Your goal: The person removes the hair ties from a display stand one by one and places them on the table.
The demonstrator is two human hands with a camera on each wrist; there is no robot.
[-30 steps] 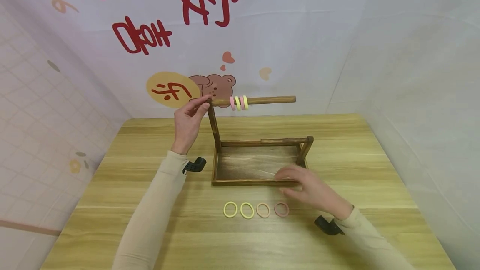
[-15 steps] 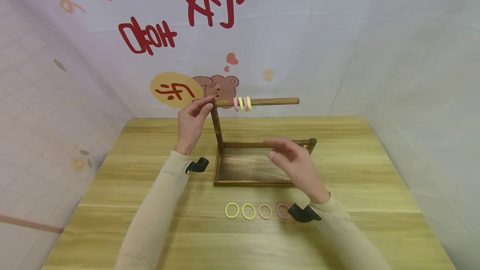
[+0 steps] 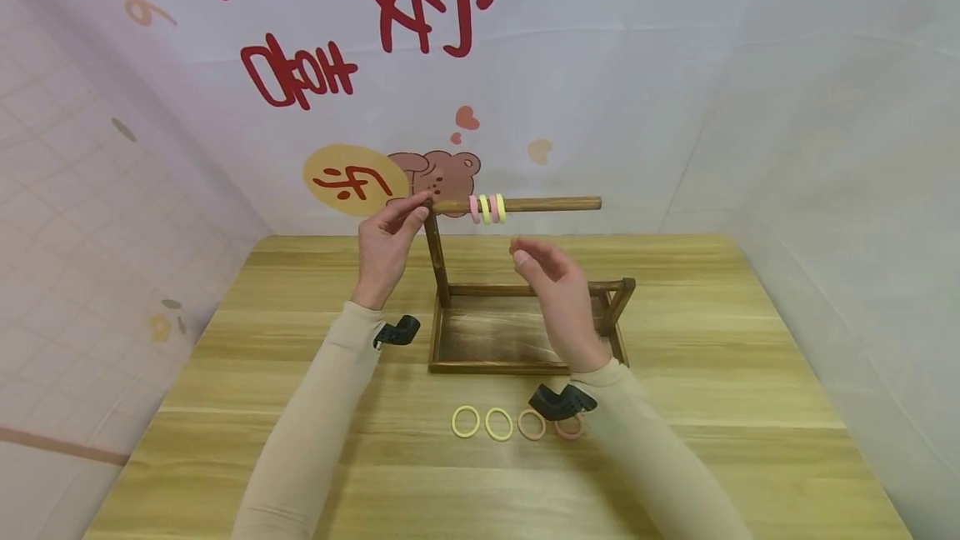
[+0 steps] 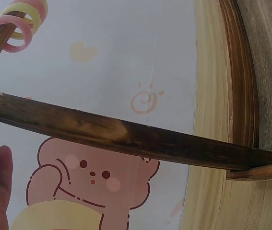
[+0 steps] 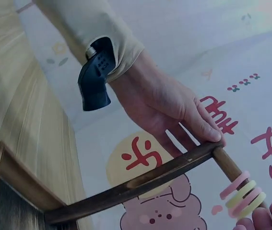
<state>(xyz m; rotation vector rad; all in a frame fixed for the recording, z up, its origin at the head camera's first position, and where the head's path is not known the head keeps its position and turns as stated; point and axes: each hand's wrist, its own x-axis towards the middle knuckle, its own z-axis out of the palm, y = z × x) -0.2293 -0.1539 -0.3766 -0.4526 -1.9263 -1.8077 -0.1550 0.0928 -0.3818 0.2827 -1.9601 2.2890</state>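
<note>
My left hand (image 3: 386,248) pinches the top of the upright post (image 3: 437,261) of a brown wooden stand, thumb on the near side. From there a horizontal rod (image 3: 558,204) extends right, carrying several pink and yellow rings (image 5: 243,195). Below this rod, my right hand (image 3: 562,298) is raised with fingers loosely bent, holding nothing. In the right wrist view its fingertips (image 5: 263,220) appear close to the rings. On the table in a row lie two yellow rings (image 3: 466,437), a peach ring (image 3: 533,439) and a darker pink ring (image 3: 570,438), partly covered by the right wrist's camera.
The stand's shallow tray base (image 3: 495,368) rests on the wooden table (image 3: 712,332). At its back right, a short post (image 3: 618,302) bears a lower rod (image 3: 487,290) pointing left. A printed white cloth (image 3: 622,90) hangs behind the table.
My right hand has moved up and left, from the tray's front right to just below the upper rod. The left hand stays at the post's top, and the rings have not moved.
</note>
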